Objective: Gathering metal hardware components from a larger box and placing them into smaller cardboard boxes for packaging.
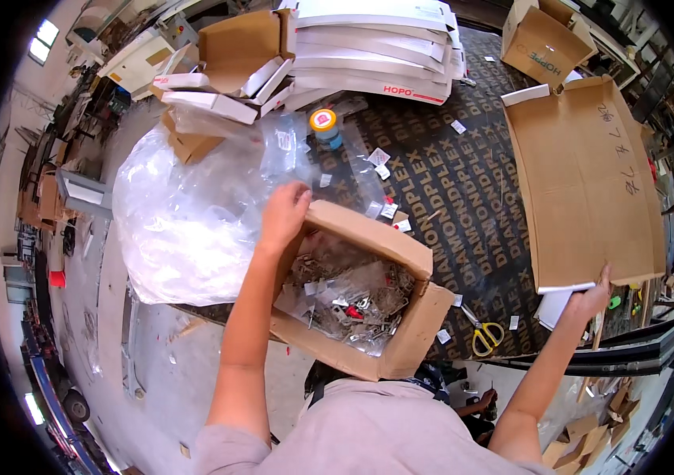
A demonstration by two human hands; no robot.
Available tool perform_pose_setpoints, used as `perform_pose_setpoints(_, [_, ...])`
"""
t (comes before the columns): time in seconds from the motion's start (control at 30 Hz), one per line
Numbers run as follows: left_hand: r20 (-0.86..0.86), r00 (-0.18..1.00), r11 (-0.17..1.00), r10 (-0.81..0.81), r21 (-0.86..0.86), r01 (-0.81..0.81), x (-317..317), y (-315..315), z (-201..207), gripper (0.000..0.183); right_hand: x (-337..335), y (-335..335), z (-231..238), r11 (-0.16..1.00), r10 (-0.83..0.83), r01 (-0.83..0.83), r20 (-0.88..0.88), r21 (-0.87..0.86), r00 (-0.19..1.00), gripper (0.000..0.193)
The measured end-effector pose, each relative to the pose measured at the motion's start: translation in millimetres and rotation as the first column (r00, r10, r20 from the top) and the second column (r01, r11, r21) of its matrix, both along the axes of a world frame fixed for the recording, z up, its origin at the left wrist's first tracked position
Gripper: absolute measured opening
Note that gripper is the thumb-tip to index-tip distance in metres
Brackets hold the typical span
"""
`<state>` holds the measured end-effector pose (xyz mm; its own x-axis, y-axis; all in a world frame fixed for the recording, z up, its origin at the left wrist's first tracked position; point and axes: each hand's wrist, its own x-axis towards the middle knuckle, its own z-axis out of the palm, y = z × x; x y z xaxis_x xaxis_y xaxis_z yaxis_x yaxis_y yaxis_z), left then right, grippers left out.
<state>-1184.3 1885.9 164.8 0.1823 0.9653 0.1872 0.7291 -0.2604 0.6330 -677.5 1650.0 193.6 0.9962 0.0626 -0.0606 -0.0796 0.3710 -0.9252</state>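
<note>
My left hand [284, 215] is closed on the far left corner of an open cardboard box [412, 336]. This box rests near the front edge of the table, in front of my body. Inside lies a heap of small metal hardware parts [341, 293] mixed with clear plastic bags and a red piece. At the right, my right hand [588, 302] grips the near edge of a large unfolded cardboard carton [586, 190], thumb on top. That carton lies spread out, brown side up, with handwriting on it. White paper [552, 309] shows beside the right hand.
Yellow-handled scissors [486, 336] lie at the front edge. A large clear plastic bag [186, 229] covers the left side. Behind stand a yellow-lidded jar [325, 127], stacked white cartons [372, 51] and an open carton [546, 47]. Another person's hand [481, 402] shows below the table.
</note>
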Motion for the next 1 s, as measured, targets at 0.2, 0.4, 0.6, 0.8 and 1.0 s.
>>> perform_pose_setpoints(0.2, [-0.206, 0.966, 0.97, -0.155, -0.216, 0.11, 33.3, 50.8, -24.1, 0.028, 86.4, 77.1, -40.9, 0.997, -0.06, 0.062, -0.052, 0.041, 0.997, 0.033])
perform_pose_setpoints(0.4, [-0.407, 0.866, 0.902, -0.293, -0.417, 0.109, 40.1, 40.6, -49.6, 0.031, 82.2, 142.6, -72.3, 0.83, 0.555, -0.52, -0.398, 0.204, 0.73, 0.037])
perform_pose_setpoints(0.6, [-0.453, 0.826, 0.85, -0.335, -0.524, 0.058, 44.7, 45.7, -50.5, 0.03, -2.0, 242.7, -88.4, 0.433, 0.864, -0.794, -0.055, -0.427, 0.501, 0.027])
perform_pose_setpoints(0.8, [-0.464, 0.83, 0.815, -0.309, -0.58, -0.021, 47.4, 39.2, -40.2, 0.031, 27.1, 473.8, -134.2, 0.578, 0.815, -0.088, 0.568, -0.811, 0.116, 0.019])
perform_pose_setpoints(1.0, [-0.464, 0.835, 0.764, -0.296, -0.64, -0.085, 53.8, 44.1, -49.5, 0.031, 40.2, 532.7, -161.3, 0.441, 0.851, 0.173, 0.471, -0.881, 0.233, 0.01])
